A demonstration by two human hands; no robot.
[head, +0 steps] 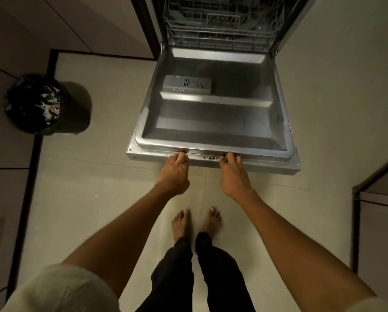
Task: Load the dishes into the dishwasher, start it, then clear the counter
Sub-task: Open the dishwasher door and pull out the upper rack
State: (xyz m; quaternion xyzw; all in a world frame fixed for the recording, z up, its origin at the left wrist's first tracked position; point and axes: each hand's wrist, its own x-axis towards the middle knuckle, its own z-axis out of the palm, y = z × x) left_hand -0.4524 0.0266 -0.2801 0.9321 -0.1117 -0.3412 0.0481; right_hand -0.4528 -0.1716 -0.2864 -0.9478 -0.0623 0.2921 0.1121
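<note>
Because the dishwasher door (213,113) lies flat open, the left hand (173,172) and right hand (233,174) each curl a grip over its front edge, seemingly to steady or swing it, with the rack (211,25) pushed in.

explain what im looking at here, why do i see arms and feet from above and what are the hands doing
The one picture comes from a camera worn on a person's head, looking forward and down, so you see their own arms, legs and bare feet from above. In front of them a dishwasher door lies folded down flat. The left hand and the right hand both curl their fingers over the door's front edge. On the inside of the door sits the grey detergent compartment. Beyond it, the wire lower rack shows inside the machine; I cannot tell what it holds. A black-lined bin stands on the floor to the left.
</note>
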